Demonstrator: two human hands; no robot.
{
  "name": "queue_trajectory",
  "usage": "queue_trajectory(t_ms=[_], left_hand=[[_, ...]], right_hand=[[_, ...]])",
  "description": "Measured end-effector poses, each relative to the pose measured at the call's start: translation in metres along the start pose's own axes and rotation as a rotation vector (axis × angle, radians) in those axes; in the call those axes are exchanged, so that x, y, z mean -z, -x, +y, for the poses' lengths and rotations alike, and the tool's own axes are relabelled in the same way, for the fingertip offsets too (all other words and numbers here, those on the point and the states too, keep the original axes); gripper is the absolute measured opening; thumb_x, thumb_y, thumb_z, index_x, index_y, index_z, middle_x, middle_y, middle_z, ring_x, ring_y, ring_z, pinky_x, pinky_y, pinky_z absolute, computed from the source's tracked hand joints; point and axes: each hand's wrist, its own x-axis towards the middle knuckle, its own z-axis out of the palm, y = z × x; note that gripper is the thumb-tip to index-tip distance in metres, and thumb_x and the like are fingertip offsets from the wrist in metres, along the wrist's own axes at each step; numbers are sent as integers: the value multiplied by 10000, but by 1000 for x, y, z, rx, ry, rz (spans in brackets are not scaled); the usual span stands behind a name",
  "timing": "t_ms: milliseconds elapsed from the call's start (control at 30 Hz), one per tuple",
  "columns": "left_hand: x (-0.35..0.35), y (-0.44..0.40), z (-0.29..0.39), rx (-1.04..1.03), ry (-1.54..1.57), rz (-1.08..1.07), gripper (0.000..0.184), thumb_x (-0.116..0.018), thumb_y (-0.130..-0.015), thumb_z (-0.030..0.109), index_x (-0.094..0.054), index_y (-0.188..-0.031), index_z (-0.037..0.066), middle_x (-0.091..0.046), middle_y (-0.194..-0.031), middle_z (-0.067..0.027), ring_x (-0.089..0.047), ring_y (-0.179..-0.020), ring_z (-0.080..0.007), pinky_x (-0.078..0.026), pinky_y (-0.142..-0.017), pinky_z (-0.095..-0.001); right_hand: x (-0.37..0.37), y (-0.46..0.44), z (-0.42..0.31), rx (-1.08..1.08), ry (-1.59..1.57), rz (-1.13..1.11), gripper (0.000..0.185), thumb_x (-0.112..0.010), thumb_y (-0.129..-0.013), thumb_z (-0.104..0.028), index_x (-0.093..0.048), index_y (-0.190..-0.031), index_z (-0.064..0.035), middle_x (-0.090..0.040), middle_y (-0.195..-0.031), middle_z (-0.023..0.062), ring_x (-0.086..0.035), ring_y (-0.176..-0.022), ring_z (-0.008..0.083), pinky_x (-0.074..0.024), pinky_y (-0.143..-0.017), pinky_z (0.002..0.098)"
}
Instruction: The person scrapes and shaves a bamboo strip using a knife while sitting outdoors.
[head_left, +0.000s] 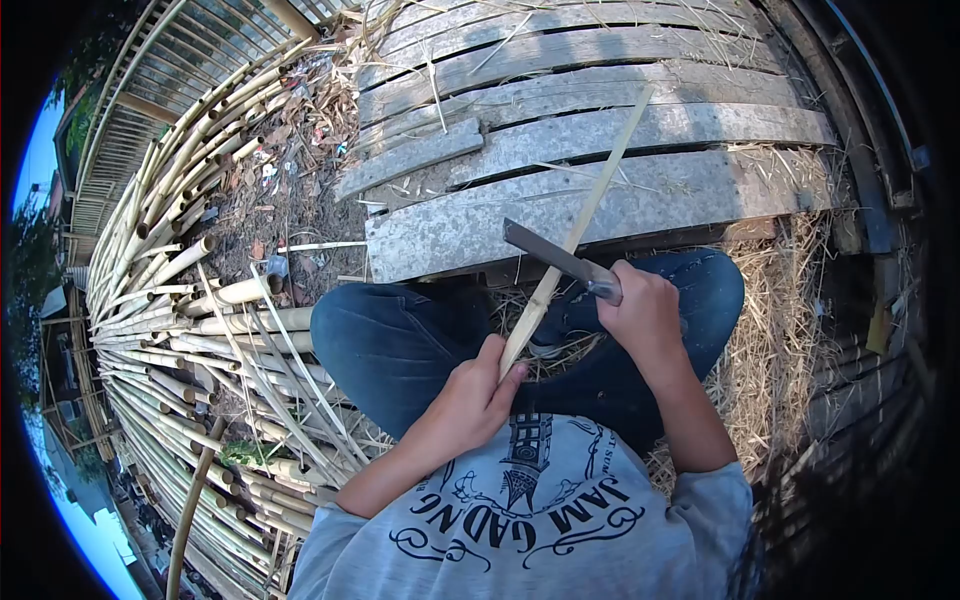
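Note:
My left hand is closed around the near end of a long bamboo strip. The strip slants up and away to the right, its far end over the wooden planks. In my right hand is the handle of a machete-like knife with a broad, dark blade. The blade lies across the strip a little above its middle, pointing up and left; whether it cuts into the strip I cannot tell. Both hands are above my crossed legs, and shavings lie between them.
A weathered plank platform is in front, with a loose board on it. Many bamboo poles are stacked at the left beside littered soil. Straw-like shavings heap up at the right. A bamboo fence stands at the far left.

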Motion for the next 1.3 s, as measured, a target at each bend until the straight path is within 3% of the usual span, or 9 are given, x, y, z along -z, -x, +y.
queue_trajectory(t_ms=[100, 233, 367, 400, 767, 967, 1100, 1233, 1300], left_hand=[[-6, 6, -13, -2, 66, -83, 198, -511, -1009, 188, -440, -949, 13, -432, -664, -71, -422, -612, -145, -387, -571, -332], [-13, -10, -15, -36, 307, -10, 176, -496, -1017, 185, -447, -956, 27, -416, -674, -18, -437, -609, -122, -377, -556, -304], [-3, -1, -7, -8, 38, -51, 183, -480, -1032, 217, -447, -956, 54, -436, -674, 15, -404, -600, -64, -351, -531, -258], [-5, -1, -10, -5, 32, -45, 183, -480, -1032, 217, -447, -956, 54, -436, -674, 15, -404, -600, -64, -351, -531, -258], [-18, -3, -16, -46, 279, -104, 180, -442, -1049, 223, -422, -942, 80, -405, -671, 46, -345, -562, -40, -310, -495, -220], [-12, -5, -15, 157, 372, -143, 203, -445, -1045, 213, -437, -935, 43, -432, -669, 9, -384, -604, -81, -367, -551, -275], [-19, 6, -7, -38, 215, -47, 224, -416, -1059, 257, -425, -940, 68, -415, -664, 33, -365, -566, -55, -333, -505, -238], [-19, -3, -14, 20, 244, -86, 209, -421, -1056, 241, -429, -949, 61, -421, -664, 24, -381, -580, -66, -349, -528, -250], [-22, 2, -13, -17, 224, -82, 199, -428, -1052, 227, -428, -948, 57, -425, -668, 17, -387, -585, -69, -350, -531, -256]], right_hand=[[14, -11, 20, -92, 65, 60, 134, -675, -758, -128, -576, -728, -42, -630, -656, 163, -640, -648, 388, -503, -578, 475], [8, 17, -23, 133, -156, -48, 162, -694, -665, -120, -558, -730, -61, -619, -657, 124, -634, -625, 363, -502, -571, 454], [-10, 6, 16, 42, -18, -3, 130, -668, -689, -106, -554, -705, -44, -605, -642, 162, -618, -625, 400, -489, -569, 476], [-6, 10, 12, 33, -34, -47, 143, -686, -676, -117, -577, -743, -54, -633, -658, 141, -650, -648, 356, -506, -578, 456], [9, 13, 1, 83, -71, 32, 171, -700, -663, -118, -558, -733, -54, -637, -674, 122, -649, -631, 339, -504, -563, 443], [0, 6, 17, 49, 59, -35, 175, -708, -663, -120, -555, -725, -63, -644, -687, 140, -655, -651, 346, -511, -585, 446], [2, 19, -1, 154, -102, -72, 161, -691, -681, -104, -542, -719, -55, -634, -670, 132, -650, -650, 350, -504, -568, 451], [-3, 9, 8, 89, 20, -37, 196, -708, -649, -95, -536, -736, -60, -628, -663, 130, -653, -626, 349, -525, -577, 438], [5, 22, -9, 213, -11, -94, 224, -728, -629, -92, -532, -736, -69, -626, -661, 124, -657, -619, 339, -526, -581, 442]])
